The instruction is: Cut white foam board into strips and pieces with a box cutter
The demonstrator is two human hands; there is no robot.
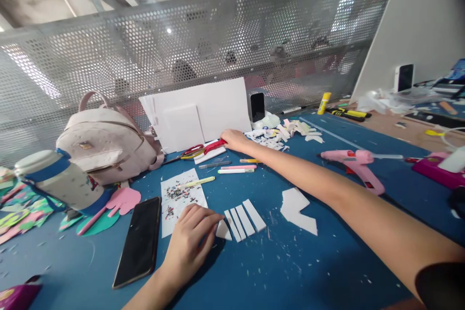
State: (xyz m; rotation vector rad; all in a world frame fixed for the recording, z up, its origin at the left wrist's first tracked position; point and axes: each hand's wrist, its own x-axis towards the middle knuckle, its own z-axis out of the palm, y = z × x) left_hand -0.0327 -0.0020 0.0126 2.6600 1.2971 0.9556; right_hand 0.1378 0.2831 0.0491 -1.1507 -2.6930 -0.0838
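Nearest, on the blue bench point(276, 276), the left hand point(192, 237) rests palm down, its grip loosely curled and released, with the index fingertip at the edge of a small white wedge point(223, 231). A dark phone point(138, 242) lies flat to the left of this hand. Just right of the wedge, narrow white strips point(245, 220) lie side by side, and an angular white cutout point(298, 210) lies farther right under the reach of the other arm.

Beyond the left hand is a white sheet point(168, 226) scattered with dark, colourful bits, with a yellow highlighter point(198, 182) across it. Past that, a pink pen point(238, 167) and a green-tipped marker point(236, 171) lie together. A pink glue gun point(354, 159) lies well to the right; on the left, a tilted tumbler point(60, 179) stands near a pink cutout point(123, 201) and in front of a pale backpack point(105, 143).

Farther off, the right hand point(234, 139) is stretched out, its grip closed around one end of a red tool point(215, 146) — what kind of tool is unclear. The tool lies beside scissors point(191, 151), in front of upright white boards point(223, 111). White scraps point(269, 139) are heaped to the right of that hand, and behind them a phone stands upright. A yellow glue stick point(324, 103) stands farther right. Behind everything runs a perforated metal screen point(145, 58) — people show blurred through its holes.
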